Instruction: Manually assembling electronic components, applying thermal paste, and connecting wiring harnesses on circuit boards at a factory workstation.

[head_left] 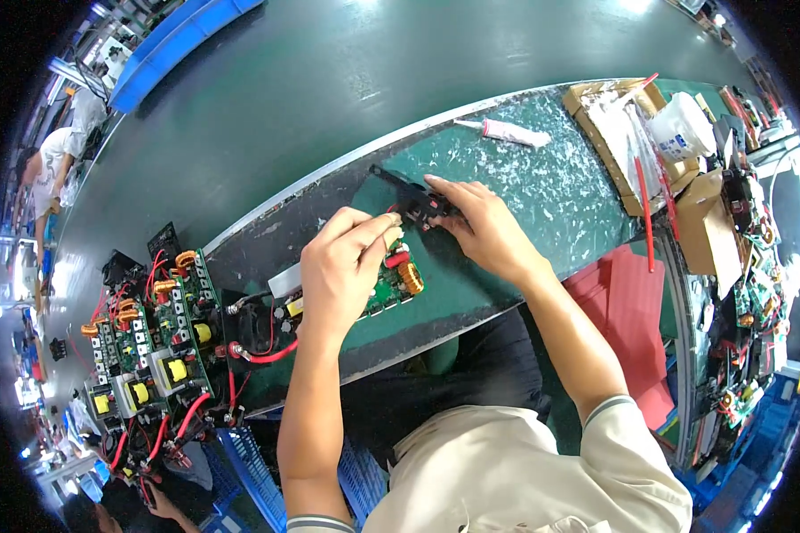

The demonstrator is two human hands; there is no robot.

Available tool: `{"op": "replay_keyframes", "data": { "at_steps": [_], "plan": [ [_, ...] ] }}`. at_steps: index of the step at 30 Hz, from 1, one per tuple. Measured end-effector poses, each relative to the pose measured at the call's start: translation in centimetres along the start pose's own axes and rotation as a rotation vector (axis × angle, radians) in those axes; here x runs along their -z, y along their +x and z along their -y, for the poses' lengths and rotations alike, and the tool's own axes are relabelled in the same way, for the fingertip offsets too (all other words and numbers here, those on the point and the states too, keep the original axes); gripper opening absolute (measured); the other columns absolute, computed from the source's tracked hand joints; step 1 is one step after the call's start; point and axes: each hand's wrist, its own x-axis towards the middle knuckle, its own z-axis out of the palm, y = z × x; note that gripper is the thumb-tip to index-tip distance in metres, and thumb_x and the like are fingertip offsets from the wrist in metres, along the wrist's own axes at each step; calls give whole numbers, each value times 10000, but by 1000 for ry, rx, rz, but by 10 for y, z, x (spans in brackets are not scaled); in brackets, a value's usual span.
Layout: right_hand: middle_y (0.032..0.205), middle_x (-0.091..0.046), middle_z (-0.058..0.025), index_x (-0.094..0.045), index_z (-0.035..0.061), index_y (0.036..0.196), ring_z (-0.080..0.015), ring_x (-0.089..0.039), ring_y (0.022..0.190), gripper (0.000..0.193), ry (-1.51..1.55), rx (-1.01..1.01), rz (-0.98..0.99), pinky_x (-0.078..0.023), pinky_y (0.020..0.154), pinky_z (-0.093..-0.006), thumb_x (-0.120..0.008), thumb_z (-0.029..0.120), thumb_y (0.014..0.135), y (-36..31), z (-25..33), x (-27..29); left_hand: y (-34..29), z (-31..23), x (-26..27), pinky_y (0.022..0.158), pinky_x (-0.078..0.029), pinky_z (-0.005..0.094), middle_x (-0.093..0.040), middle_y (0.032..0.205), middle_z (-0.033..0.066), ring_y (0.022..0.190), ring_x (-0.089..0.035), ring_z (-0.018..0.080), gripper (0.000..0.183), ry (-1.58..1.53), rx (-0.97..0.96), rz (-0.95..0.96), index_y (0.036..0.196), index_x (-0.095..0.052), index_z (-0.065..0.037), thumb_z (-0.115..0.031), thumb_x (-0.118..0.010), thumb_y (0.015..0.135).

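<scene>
On the bench in front of me lies a green circuit board (388,290) with a copper-wound coil (411,277) near its right end. My left hand (340,266) reaches over the board and covers much of it. Its thumb and forefinger are pinched together at the board's far end, on something too small to make out. A black plastic part (428,206) with a long arm is gripped between the thumb and fingers of my right hand (487,224). The left fingertips are right beside this part, and a bit of red shows between them.
Several assembled circuit boards (156,342) with red cables stand at the left. Farther along the bench lie a white sealant tube (511,133) and a cardboard tray (606,147). A white bucket (682,129) stands at the right, above red sheets (620,324). Other people (58,164) are at the left.
</scene>
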Motion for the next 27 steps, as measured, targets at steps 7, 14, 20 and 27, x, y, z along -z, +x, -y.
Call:
{"op": "replay_keyframes", "data": {
  "at_steps": [7,14,20,27],
  "plan": [
    [734,-603,-5,-645,-37,1033,-50,-505,718,188,369,-557,-188,-460,650,-253,-623,143,982,-17,21,-25,-2,6,-18,684,-500,368,-638,813,72,767,-624,260,159,120,-85,4,962,-749,-66,-78,-735,803],
    [826,-637,8,-638,-35,1079,-53,-549,787,176,528,-542,-268,-468,707,-242,-610,110,982,-22,21,-34,-2,9,-14,666,-504,290,-661,837,94,738,-651,196,189,114,-152,-34,1010,-746,-11,9,-709,825],
    [887,-661,-23,-634,-29,1122,-75,-576,838,229,412,-567,-219,-485,757,-257,-660,115,945,-27,12,-24,0,3,-15,675,-493,259,-659,841,88,736,-638,150,205,15,-39,-58,1027,-740,5,34,-706,827],
    [1224,-623,-262,-459,-59,1392,-336,-598,1186,844,154,-332,55,-455,1013,-379,-839,356,763,-8,42,30,0,9,-14,675,-509,341,-662,846,96,734,-645,247,171,-22,-64,-103,986,-747,-27,-17,-707,820]
  ]
}}
